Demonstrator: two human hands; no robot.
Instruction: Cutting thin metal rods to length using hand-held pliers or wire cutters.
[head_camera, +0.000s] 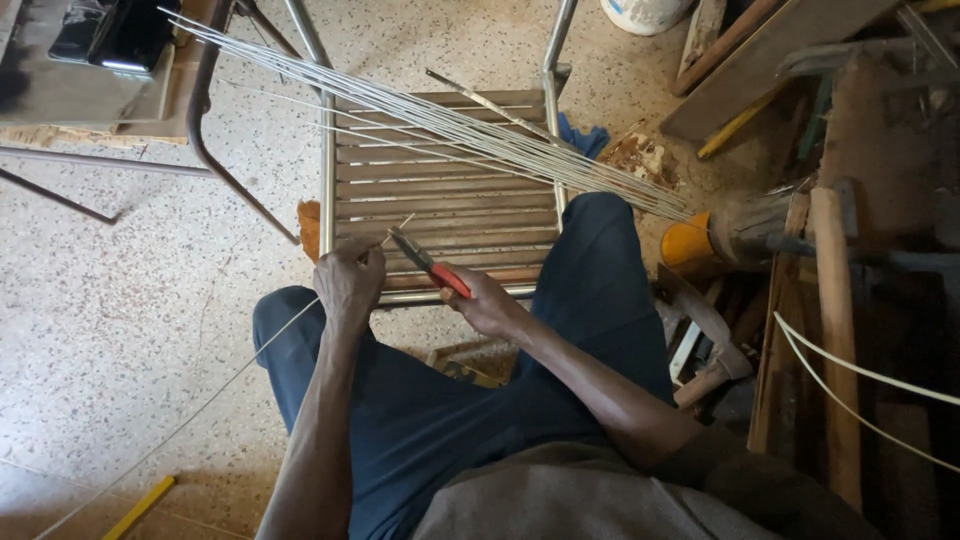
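From the head view, the left hand (348, 283) pinches a thin wire (200, 405) at the chair (440, 195) seat's front edge while the right hand (487, 303) grips red pliers (430, 265) closed on its tip, a bundle of rods (440, 125) lying untouched across the seat.

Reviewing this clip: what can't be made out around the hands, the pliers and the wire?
Head view:
- Pliers jaw tips: too small to tell whether they grip the wire.
- Right hand covers the handle ends.
- Left hand: fingers curl under, hiding its hold.
- Wire's far end: cut off by the bottom edge.
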